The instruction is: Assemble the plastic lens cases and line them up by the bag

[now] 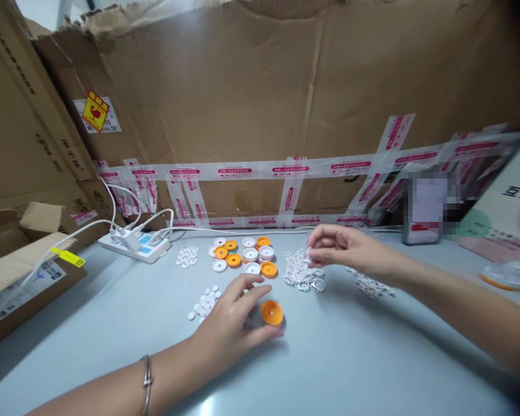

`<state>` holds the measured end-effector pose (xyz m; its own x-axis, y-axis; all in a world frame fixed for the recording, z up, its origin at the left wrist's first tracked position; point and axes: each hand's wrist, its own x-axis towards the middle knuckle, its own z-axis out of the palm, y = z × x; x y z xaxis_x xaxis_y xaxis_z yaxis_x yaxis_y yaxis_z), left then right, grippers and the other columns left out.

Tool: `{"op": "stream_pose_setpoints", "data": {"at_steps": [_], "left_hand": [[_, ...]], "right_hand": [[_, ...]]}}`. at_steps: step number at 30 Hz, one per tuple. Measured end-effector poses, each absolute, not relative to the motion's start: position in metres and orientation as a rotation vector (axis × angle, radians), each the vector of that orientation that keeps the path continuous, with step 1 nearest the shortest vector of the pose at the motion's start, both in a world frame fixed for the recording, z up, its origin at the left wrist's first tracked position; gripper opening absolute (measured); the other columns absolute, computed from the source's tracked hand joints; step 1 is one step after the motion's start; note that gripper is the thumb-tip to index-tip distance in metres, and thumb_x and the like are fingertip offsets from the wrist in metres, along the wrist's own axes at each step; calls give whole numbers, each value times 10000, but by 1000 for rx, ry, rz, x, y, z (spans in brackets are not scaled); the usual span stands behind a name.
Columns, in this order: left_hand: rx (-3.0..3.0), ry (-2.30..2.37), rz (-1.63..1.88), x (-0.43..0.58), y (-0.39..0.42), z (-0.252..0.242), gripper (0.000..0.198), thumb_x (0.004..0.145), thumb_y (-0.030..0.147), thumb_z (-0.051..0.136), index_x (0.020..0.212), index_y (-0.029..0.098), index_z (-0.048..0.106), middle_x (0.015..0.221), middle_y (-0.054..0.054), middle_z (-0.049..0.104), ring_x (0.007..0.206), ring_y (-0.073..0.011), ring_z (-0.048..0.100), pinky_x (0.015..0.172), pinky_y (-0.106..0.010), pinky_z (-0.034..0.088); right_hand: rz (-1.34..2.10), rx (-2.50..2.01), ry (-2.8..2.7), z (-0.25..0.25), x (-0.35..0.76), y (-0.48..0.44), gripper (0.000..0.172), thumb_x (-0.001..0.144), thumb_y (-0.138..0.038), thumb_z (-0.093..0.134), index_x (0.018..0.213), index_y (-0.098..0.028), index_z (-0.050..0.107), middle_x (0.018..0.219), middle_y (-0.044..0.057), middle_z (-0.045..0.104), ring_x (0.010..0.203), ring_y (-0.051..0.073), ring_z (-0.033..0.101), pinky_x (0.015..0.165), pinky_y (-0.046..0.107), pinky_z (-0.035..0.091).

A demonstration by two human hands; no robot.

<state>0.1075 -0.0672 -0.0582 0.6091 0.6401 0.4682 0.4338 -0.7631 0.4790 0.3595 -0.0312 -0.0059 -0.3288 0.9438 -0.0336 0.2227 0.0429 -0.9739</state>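
Note:
My left hand (231,323) rests on the grey table, its thumb and fingers closed around an orange round cap (271,312) that stands on the surface. My right hand (342,248) hovers over a heap of small white wheel-shaped parts (301,273) and pinches one small white piece between thumb and fingers. Behind the left hand stands a cluster of orange and white caps (245,254). Small white discs lie in two groups, one (205,302) beside my left hand and another (186,256) farther back.
A white power strip (134,245) with plugged cables sits at the back left. Cardboard boxes (21,271) line the left side, and a taped cardboard wall (286,115) stands behind. More white parts (370,286) lie under my right wrist. A clear lidded item (500,276) sits far right.

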Motion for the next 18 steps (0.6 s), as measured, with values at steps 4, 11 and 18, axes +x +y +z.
{"op": "stream_pose_setpoints", "data": {"at_steps": [4,11,18], "left_hand": [[2458,795,1125,108,-72,-53,310,832,220,587,1123,176,492,1002,-89,588,819,-159,578,712,-293,511],[2401,753,1241,108,-75,-57,97,837,101,546,903,171,550,793,-27,622,697,-119,574,626,-224,480],[2367,750,1186,107,-76,-54,110,836,87,536,897,171,570,802,-34,631,723,-126,587,657,-234,485]], "right_hand": [[1477,-1142,-1390,-24,317,-55,394,550,-395,784,715,-186,494,615,-25,645,597,124,632,614,260,485],[1543,-1071,-1295,-28,297,-76,346,525,-310,806,666,-179,520,518,-49,625,503,109,607,525,220,464],[1645,-1026,-1249,-36,289,-82,321,506,-282,810,635,-211,525,515,-60,648,483,117,607,506,230,467]]}}
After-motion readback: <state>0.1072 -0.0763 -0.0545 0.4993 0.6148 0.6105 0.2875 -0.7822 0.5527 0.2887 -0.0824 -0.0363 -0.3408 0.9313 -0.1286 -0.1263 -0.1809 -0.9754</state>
